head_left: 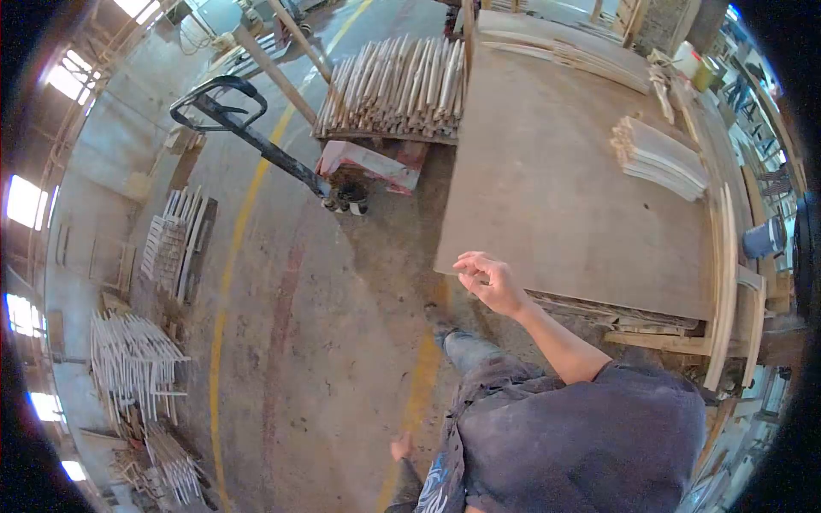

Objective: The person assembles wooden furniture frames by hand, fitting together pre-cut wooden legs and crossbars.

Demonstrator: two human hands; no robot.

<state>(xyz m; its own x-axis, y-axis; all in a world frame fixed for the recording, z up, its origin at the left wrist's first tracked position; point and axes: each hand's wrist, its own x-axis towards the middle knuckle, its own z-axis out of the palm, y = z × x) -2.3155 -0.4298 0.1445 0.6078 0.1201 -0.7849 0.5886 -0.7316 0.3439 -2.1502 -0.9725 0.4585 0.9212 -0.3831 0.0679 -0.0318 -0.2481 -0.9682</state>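
- Left hand (399,446): lowest item, well short of the bench (556,188), beside the person's dark shirt (590,445). It is small and partly cut off by the body, so I cannot tell how its fingers are set or whether they hold anything.
- Right hand (489,284): raised just off the near corner of the bench, not touching it. Its fingers (469,267) are loosely curled and apart, holding nothing.
- Bench: a large brown flat board ahead of the person, running away from that corner. Its underside is hidden.
- Offcuts (637,323): under the near edge of the bench, mostly in shadow and hard to make out.
- Blue bucket (761,239): beyond the right side of the bench. Its contents are not visible.
- Stack of flat slats (660,158): lying on the bench near its right side.
- Pallet truck (274,152): on the floor (325,325) left of the bench, with its black handle tilted away from the bench.
- Bundle of wooden rods (398,81): piled just beside the far left edge of the bench, and hiding the truck's forks.
- Tubs (694,64): at the far right corner of the bench, too small to show what is inside.
- White stick piles (132,359): well left of the bench, distorted at the lens edge.
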